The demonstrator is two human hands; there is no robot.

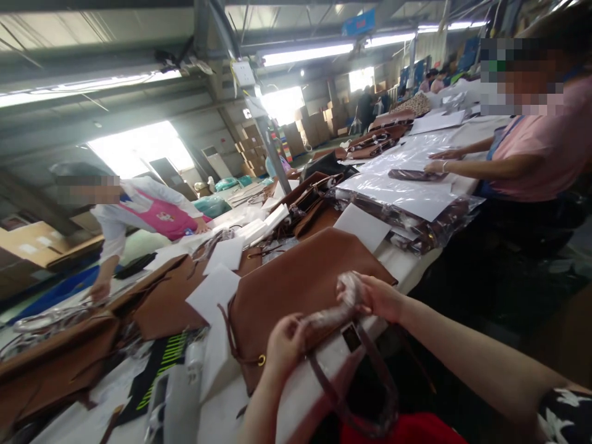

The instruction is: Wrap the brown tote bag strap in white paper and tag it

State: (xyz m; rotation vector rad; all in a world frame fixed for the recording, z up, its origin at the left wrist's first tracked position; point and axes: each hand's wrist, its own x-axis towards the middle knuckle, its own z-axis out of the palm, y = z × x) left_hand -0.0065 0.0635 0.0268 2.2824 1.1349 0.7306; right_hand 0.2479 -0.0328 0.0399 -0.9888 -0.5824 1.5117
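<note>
A brown handbag [296, 277] lies on the long work table in front of me. Clear plastic film covers one bag handle [326, 317], which bends between my two hands. My left hand [285, 345] is closed on its near end, with thumb and fingers pinched together. Around the far end of the same handle my right hand [377, 297] is closed. A second strap [377, 376] hangs in a loop below, over the table edge. On the bag's left side are a thin brown lace and a gold eyelet [262, 360].
More brown bags [171, 296] and white paper sheets [222, 296] spread to the left. Plastic-wrapped bags [416, 228] lie ahead. One co-worker in a pink apron [166, 213] leans in across the table; another in a pink shirt [531, 154] works at right. A metal post [271, 142] rises beyond the bags.
</note>
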